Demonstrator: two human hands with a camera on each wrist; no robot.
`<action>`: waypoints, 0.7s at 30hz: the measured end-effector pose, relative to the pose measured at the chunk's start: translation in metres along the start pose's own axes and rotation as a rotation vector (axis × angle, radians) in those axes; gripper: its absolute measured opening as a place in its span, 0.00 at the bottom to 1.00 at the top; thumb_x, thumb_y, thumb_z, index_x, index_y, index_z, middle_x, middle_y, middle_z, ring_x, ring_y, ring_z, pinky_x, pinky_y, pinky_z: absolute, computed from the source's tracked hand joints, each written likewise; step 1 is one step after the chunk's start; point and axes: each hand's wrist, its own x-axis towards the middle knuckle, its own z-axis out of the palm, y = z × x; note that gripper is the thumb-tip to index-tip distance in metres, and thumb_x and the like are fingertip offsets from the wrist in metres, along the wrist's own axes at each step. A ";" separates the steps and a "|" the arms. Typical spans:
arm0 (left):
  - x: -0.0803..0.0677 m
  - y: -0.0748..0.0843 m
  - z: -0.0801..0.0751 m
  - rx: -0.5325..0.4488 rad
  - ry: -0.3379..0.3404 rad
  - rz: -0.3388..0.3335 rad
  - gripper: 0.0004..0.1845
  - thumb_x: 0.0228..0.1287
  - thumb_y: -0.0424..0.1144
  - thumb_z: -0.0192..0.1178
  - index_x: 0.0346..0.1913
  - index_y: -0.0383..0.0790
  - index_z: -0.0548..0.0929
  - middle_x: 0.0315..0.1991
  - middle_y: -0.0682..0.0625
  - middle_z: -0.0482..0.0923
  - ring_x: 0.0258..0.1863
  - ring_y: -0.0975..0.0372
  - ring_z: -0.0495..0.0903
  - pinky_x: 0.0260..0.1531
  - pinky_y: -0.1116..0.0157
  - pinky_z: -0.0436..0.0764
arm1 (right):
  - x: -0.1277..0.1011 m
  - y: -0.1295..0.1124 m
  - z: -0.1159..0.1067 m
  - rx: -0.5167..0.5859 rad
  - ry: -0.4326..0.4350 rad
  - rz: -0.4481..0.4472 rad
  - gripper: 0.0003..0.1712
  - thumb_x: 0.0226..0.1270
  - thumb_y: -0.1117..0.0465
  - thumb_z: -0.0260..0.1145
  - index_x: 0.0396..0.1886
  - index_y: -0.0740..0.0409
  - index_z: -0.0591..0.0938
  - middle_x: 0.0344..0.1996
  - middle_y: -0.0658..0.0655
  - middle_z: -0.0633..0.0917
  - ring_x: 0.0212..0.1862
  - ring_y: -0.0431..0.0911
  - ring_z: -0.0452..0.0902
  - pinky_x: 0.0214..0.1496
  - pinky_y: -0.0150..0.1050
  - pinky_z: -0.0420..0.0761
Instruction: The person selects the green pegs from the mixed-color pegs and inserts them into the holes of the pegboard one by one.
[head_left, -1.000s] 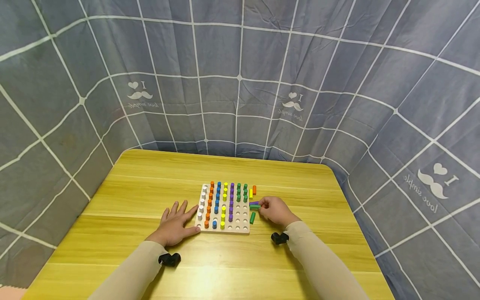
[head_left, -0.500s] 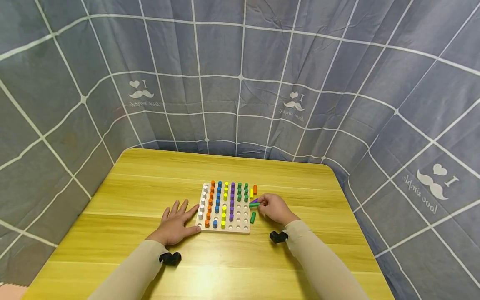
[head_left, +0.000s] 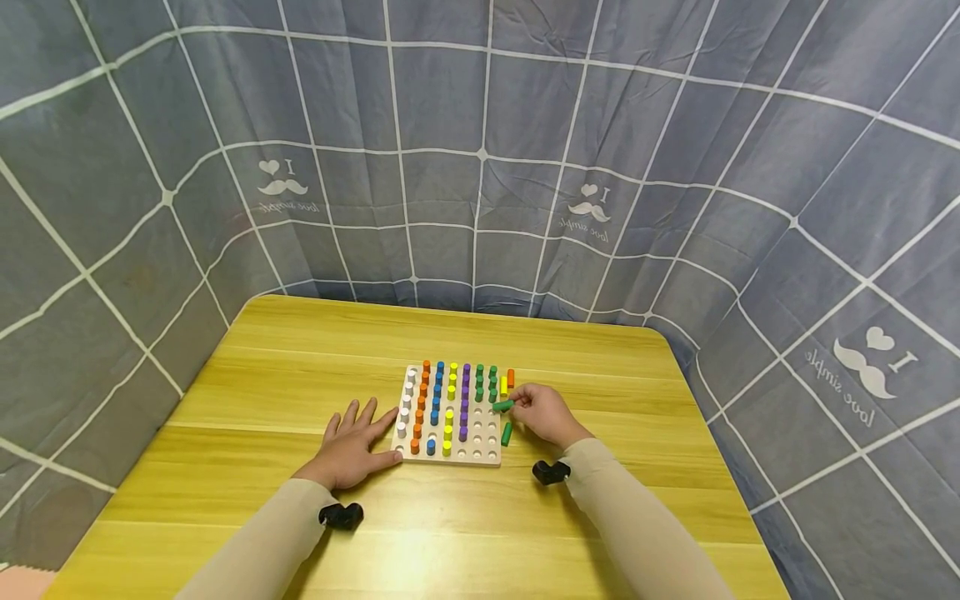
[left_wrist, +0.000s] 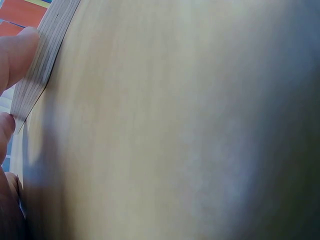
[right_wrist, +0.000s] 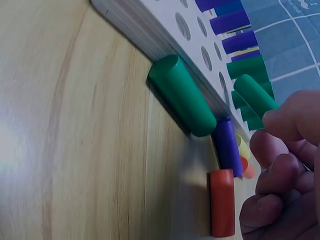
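A wooden pegboard (head_left: 454, 462) holds rows of white, orange, blue, yellow, purple and green pegs; bare holes show at its near right. My right hand (head_left: 546, 415) pinches a green peg (right_wrist: 254, 94) between thumb and finger, tilted over the board's right edge. On the table beside that edge lies another green peg (head_left: 507, 434). My left hand (head_left: 347, 452) lies with fingers spread on the table to the left, thumb and index fingertip at the board's left edge. In the left wrist view the thumb (left_wrist: 17, 57) rests against the board's layered side.
Loose by the board's right side lie a purple peg (right_wrist: 227, 147), a yellow peg (head_left: 504, 386) and an orange peg (head_left: 511, 378); another orange peg (right_wrist: 222, 202) shows nearer in the right wrist view. A grey gridded curtain (head_left: 442, 192) surrounds the wooden table (head_left: 300, 350).
The right hand has moved slightly left and away from me, bringing the green peg from beside the board to over its right edge. The left hand stays in place.
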 end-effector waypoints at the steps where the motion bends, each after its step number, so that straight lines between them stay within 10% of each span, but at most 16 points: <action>1: 0.000 0.000 0.000 -0.001 0.001 0.001 0.47 0.70 0.70 0.60 0.85 0.54 0.59 0.86 0.33 0.41 0.84 0.32 0.33 0.77 0.30 0.31 | 0.000 -0.001 0.000 0.005 0.003 0.003 0.08 0.68 0.67 0.68 0.44 0.60 0.88 0.32 0.51 0.85 0.35 0.42 0.76 0.38 0.33 0.77; 21: 0.001 -0.001 0.001 0.002 0.003 0.004 0.48 0.70 0.70 0.59 0.85 0.55 0.59 0.86 0.33 0.41 0.84 0.32 0.33 0.77 0.30 0.32 | 0.006 -0.011 0.019 0.022 -0.014 0.010 0.07 0.70 0.66 0.69 0.45 0.60 0.87 0.30 0.51 0.84 0.32 0.42 0.75 0.35 0.33 0.76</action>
